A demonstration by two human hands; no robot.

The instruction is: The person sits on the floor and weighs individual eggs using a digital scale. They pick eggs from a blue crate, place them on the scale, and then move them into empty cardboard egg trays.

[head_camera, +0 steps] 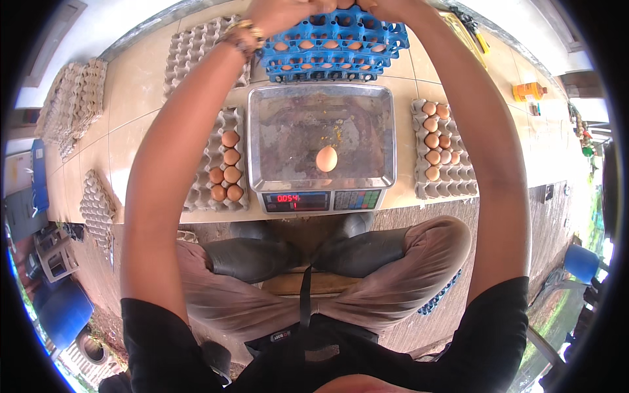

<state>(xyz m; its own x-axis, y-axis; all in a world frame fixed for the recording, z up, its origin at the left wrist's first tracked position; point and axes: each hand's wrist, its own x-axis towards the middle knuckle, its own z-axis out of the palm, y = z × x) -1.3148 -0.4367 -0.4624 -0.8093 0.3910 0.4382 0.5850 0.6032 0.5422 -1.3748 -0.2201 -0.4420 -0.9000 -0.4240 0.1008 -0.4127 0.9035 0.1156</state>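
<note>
My left hand [314,7] and my right hand [381,9] reach to the top edge of the view, over a stack of blue plastic egg trays [329,59] holding brown eggs. Both hands are partly cut off there; an egg [345,3] shows between them, and whether either grips it is unclear. A single egg [327,158] rests on the metal pan [290,132] of a digital scale [322,201] with a lit red display. Yellow crumbs lie behind that egg. Pulp egg trays with several eggs stand left [225,123] and right [420,162] of the scale.
Pulp trays stand behind my left forearm [196,46] and stacked at the far left [78,103]. Another tray [97,206] leans at the tiled surface's left front edge. An orange bottle [528,92] lies at the right, and a yellow-handled tool [481,42] at the back right.
</note>
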